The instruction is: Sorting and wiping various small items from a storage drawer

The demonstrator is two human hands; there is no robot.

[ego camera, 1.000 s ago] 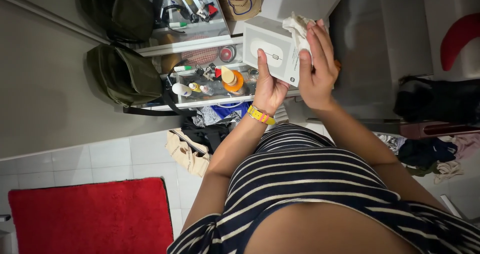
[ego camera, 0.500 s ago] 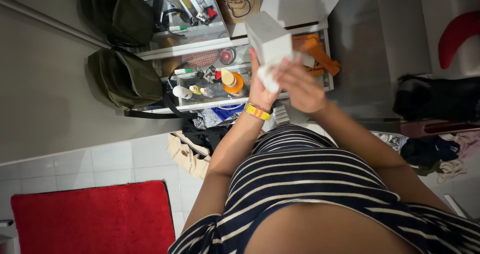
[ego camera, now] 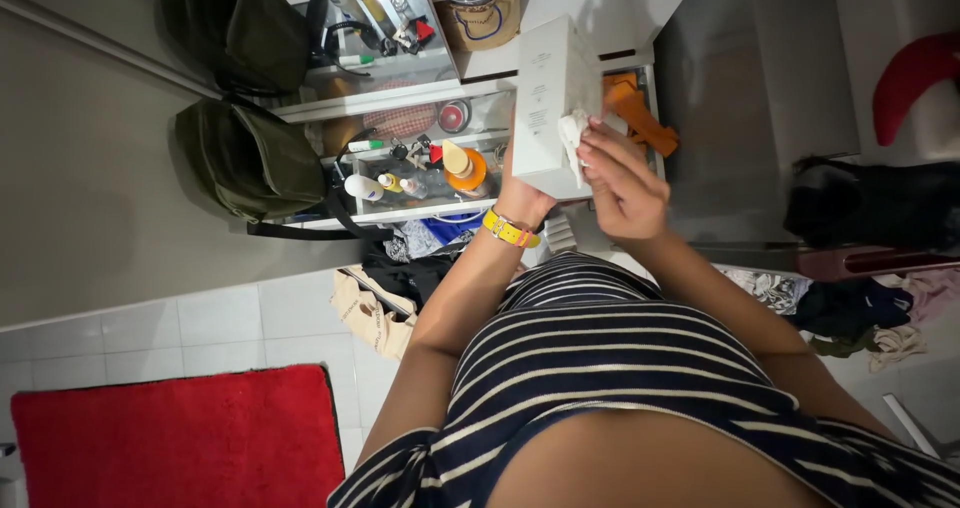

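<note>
A white box (ego camera: 552, 98) is being held upright in front of the shelves (ego camera: 400, 88), gripped from behind by the left hand (ego camera: 522, 196), whose fingers are being hidden by it. A crumpled white cloth (ego camera: 573, 138) is being pinched in the right hand (ego camera: 620, 183) and pressed against the box's right face. Likely, even wiping strokes are best made while the box is being kept steady.
</note>
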